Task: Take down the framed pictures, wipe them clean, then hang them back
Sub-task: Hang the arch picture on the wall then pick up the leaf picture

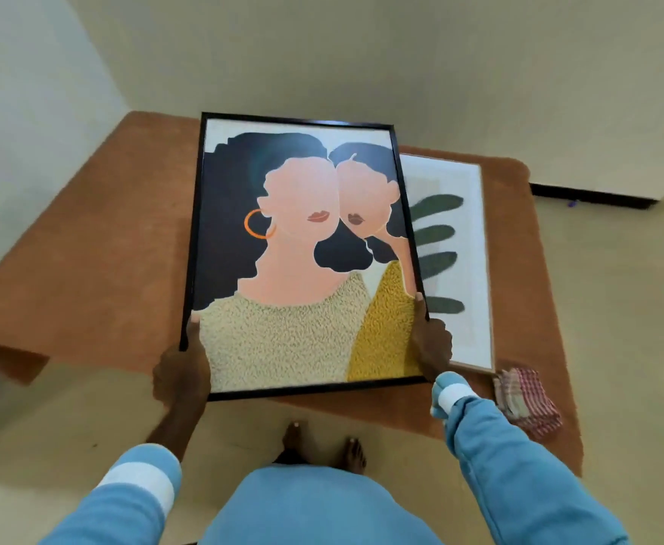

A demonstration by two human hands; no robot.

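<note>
Left hand (183, 371) and right hand (432, 344) grip the portrait (303, 249) by its lower sides; one slip could bang its corner into the leaf print (454, 269).

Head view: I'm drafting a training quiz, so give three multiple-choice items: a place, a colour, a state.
1. Where is the folded cloth? A on the floor; B on the brown-covered table, near right corner; C draped over a frame.
2. What colour frames the held picture? A black; B white; C red.
3. How is the leaf picture? A hanging on a wall; B lying flat on the table; C held in both hands.
Answers: B, it lies by the leaf picture's near corner; A, its edge is black; B, it lies flat while left hand and right hand grip the other.
</note>
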